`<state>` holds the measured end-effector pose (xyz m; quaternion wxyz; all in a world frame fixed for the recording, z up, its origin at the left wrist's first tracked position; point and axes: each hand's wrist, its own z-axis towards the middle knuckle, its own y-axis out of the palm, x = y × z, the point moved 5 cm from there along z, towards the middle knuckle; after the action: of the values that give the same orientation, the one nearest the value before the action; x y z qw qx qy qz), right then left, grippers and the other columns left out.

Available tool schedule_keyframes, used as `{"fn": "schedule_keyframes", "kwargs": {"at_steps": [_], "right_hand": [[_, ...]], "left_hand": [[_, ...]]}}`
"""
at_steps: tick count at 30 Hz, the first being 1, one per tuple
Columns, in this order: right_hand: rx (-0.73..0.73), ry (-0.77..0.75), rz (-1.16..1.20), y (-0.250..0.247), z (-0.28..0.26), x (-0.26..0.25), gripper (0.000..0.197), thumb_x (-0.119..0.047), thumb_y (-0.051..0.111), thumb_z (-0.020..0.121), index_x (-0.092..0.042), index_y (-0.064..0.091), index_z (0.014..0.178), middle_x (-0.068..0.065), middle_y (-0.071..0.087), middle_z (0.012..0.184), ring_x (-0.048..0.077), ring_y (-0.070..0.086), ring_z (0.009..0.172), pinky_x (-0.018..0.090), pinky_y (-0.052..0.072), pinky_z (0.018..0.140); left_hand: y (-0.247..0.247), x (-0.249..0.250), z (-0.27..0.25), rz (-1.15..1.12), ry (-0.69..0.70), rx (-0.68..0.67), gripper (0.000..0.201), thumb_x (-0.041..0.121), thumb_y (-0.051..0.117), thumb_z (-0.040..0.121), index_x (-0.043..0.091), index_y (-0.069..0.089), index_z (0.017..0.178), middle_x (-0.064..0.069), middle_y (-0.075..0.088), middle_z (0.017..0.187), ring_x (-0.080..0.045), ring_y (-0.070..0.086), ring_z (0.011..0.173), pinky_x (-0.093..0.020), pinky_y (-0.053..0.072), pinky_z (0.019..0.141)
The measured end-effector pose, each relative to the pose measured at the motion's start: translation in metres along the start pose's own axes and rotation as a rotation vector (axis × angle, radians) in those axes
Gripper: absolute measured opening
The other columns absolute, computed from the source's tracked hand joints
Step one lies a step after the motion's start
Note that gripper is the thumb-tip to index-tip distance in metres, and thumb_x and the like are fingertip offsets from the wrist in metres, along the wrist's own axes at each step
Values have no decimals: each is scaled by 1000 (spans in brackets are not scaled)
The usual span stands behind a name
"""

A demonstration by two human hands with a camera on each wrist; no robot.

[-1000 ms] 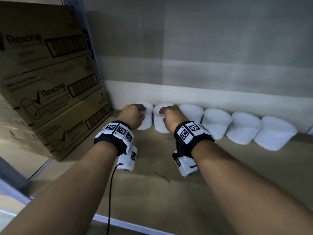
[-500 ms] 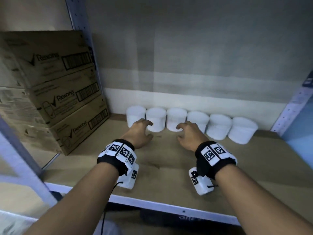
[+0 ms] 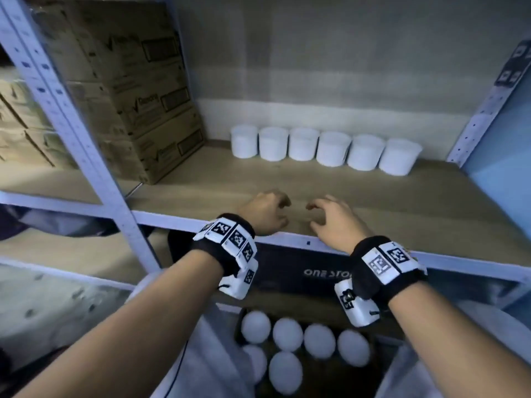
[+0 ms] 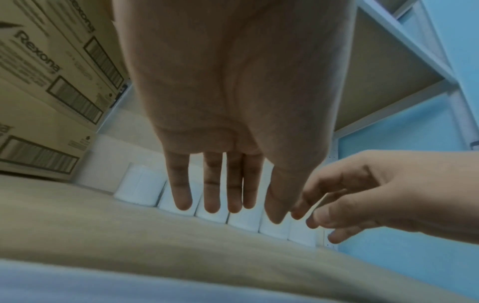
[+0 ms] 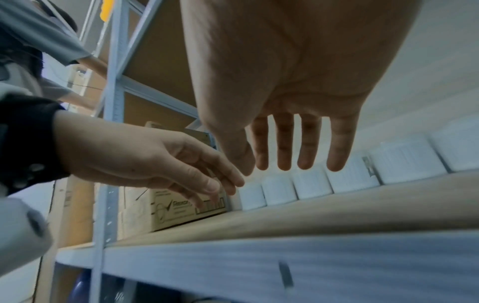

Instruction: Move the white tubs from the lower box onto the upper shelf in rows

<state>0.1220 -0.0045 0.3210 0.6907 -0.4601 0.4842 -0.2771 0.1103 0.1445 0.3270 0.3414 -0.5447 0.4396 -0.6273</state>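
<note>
Above the front lip of the pale wooden upper shelf [image 3: 359,196], the left hand [image 3: 265,214] and the right hand [image 3: 334,222] hover side by side, both released, fingers loose and holding nothing. Six round white plastic tubs [image 3: 324,149] stand upright in one row along the back wall, toward 12 o'clock, touching or nearly so. More white tubs [image 3: 287,334] sit in the dark lower box [image 3: 382,377] beneath the shelf, toward 6 o'clock. The step in hand appears to be the return to the box for the next pair. It would go best if each hand took one tub by its sides, lifted it clear of its neighbours and of the shelf's blue-grey metal edge [image 3: 459,265], then set it down in front of the existing row, starting a second line from the side by the stacked brown cardboard cartons [image 3: 138,90] at 10 o'clock.
</note>
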Motion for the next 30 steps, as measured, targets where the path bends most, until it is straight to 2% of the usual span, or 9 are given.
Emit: {"fn": "schedule_keyframes", "kwargs": {"at_steps": [5,8,13,17,21,23,26,28,30], "right_hand": [[93,-70,79,27,-47,-3,22,-18,58,87,-14,66,107,3,59,109,24,52,111,33,45,95],[43,-51,118,61,-65,1,22,-16,60,85,-13,66,105,6,61,108,25,56,108,31,45,94],[-240,72,127,149,-83,25,27,-18,61,84,-10,63,110,11,58,110,29,59,104,37,49,91],[-497,178,30,232,-106,51,37,-24,58,87,-11,56,122,13,54,129,32,54,116,38,46,97],[-656,281,-33,303,-136,85,56,-35,58,85,-22,41,137,9,40,143,33,41,129,43,38,105],[-729,310,-61,330,-149,99,65,-39,61,81,-23,36,139,9,35,145,34,34,133,46,32,109],[-716,270,-91,347,-159,102,72,-44,62,81,-19,33,142,8,34,147,30,29,137,43,19,115],[-650,231,-96,352,-158,100,73,-50,59,78,-20,37,141,7,38,144,29,32,136,42,18,114],[-644,229,-83,360,-157,98,80,-58,59,71,-21,38,139,9,38,141,33,34,133,44,24,112]], "left_hand": [[28,-13,-37,-33,-22,-27,34,24,63,84,13,61,117,-6,61,120,-24,58,109,-25,43,90],[60,-21,-56,-46,-47,-94,31,23,64,84,11,63,113,-9,64,116,-25,59,106,-25,42,86],[136,-44,-78,-76,-147,-244,35,24,64,85,8,62,116,-13,63,119,-27,59,110,-26,44,86],[214,-73,-94,-66,-313,-399,47,23,62,86,10,51,131,-17,49,134,-34,51,122,-35,42,97],[280,-101,-115,-3,-391,-560,61,28,59,89,11,37,143,-19,26,151,-38,28,140,-46,26,114],[319,-118,-125,-2,-435,-653,63,36,53,87,16,32,144,-16,22,151,-45,20,140,-56,23,114],[362,-136,-134,60,-439,-709,66,52,40,79,26,33,140,-8,28,145,-47,26,136,-62,21,112],[369,-137,-137,66,-451,-706,67,47,48,87,27,25,147,-8,20,153,-44,26,137,-58,25,112],[368,-134,-141,108,-422,-672,72,41,55,90,26,17,150,-10,14,157,-42,27,137,-55,28,111]]}}
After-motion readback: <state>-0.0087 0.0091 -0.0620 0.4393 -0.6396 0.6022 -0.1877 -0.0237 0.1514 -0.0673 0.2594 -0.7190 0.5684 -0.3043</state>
